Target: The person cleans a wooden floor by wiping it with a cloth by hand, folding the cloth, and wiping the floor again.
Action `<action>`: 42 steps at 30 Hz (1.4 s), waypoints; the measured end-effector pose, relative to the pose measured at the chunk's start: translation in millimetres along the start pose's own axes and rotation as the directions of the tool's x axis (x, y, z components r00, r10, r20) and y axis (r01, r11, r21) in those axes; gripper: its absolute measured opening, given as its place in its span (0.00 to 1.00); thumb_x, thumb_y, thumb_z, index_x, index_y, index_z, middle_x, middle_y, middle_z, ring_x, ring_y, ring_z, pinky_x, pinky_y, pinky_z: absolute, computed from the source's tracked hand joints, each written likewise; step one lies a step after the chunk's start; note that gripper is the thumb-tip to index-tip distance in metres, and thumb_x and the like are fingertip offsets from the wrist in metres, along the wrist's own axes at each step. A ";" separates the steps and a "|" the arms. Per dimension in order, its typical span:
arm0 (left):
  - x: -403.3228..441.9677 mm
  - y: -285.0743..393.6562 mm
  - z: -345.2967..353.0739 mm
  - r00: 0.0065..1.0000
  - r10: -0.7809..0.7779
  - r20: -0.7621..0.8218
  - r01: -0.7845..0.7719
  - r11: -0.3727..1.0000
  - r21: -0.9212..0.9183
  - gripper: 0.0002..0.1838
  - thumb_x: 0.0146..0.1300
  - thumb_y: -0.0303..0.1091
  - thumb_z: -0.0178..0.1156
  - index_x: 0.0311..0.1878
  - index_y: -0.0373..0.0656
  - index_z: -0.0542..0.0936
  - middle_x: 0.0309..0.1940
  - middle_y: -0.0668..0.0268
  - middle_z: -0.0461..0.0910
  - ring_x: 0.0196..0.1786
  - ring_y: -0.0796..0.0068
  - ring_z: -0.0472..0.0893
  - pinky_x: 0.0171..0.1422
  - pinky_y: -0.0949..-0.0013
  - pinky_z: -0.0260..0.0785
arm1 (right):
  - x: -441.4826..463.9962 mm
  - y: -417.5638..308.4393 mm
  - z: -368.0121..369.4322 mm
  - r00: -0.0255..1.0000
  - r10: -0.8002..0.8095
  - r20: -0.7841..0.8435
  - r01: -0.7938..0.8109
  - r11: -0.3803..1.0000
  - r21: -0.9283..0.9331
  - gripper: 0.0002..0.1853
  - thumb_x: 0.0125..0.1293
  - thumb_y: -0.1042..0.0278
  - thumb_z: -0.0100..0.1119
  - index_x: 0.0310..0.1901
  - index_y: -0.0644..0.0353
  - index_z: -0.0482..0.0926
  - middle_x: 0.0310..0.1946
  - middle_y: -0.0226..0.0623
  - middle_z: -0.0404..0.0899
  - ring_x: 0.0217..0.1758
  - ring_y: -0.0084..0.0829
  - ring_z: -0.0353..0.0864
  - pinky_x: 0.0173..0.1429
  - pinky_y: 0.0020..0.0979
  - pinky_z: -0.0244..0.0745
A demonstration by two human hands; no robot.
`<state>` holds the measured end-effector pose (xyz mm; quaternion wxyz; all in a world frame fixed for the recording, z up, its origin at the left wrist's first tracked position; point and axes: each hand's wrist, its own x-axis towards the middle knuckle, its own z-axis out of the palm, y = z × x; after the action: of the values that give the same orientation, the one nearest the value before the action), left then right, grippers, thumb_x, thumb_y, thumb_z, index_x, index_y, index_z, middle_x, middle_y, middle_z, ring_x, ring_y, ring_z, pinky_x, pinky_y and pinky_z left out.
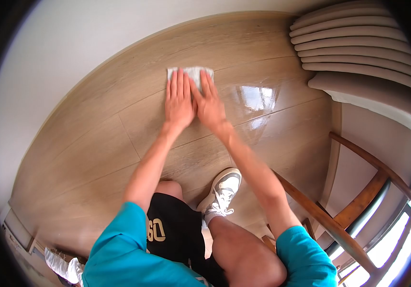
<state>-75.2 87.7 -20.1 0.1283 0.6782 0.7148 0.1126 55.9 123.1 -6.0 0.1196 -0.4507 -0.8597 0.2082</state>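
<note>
A folded white cloth [191,71] lies flat on the wood-look floor [167,43], a little above the middle of the view. My left hand [179,104] rests palm down, its straight fingers on the cloth's left part. Beside it, thumb side touching or nearly touching, my right hand [209,106] is also flat, with fingertips on the cloth's right part. Neither hand grips the cloth; both press it from above. Much of its lower edge is hidden under the fingers. Both arms reach straight forward.
Pleated curtain-like fabric [354,40] hangs at the upper right. A wooden chair [358,201] stands at the right. A pale wall [61,57] curves along the left. My white sneaker [222,191] is planted on the floor. White fabric [64,265] sits at the lower left.
</note>
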 end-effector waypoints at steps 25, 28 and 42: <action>-21.2 77.0 19.0 0.988 0.117 0.105 -0.105 0.988 -0.111 0.41 0.71 0.40 0.50 0.81 0.25 0.53 0.84 0.37 0.44 0.87 0.39 0.41 0.88 0.40 0.29 | -69.5 36.8 -43.1 0.998 0.057 -0.015 -0.057 0.998 -0.006 0.34 0.68 0.77 0.56 0.77 0.58 0.68 0.81 0.61 0.52 0.84 0.60 0.53 0.83 0.48 0.62; 55.2 89.0 35.8 0.990 0.136 0.038 -0.137 0.991 0.012 0.41 0.72 0.40 0.49 0.81 0.26 0.52 0.84 0.39 0.42 0.87 0.39 0.39 0.89 0.41 0.28 | -16.1 84.0 -51.7 0.995 0.060 -0.080 -0.062 0.998 -0.027 0.33 0.69 0.78 0.55 0.77 0.57 0.67 0.81 0.61 0.52 0.84 0.59 0.53 0.83 0.47 0.61; 14.3 182.6 52.3 0.885 0.407 0.226 -0.424 0.905 0.031 0.37 0.74 0.37 0.45 0.82 0.30 0.54 0.86 0.46 0.44 0.88 0.47 0.39 0.90 0.45 0.28 | -131.1 92.3 -80.5 0.867 0.490 -0.094 -0.485 0.872 0.070 0.32 0.76 0.77 0.48 0.80 0.55 0.62 0.84 0.57 0.45 0.87 0.58 0.43 0.86 0.46 0.53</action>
<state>113.5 111.3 -8.6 0.1503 0.8282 0.5387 0.0353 228.5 81.9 19.8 0.1199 -0.6610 -0.7055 0.2258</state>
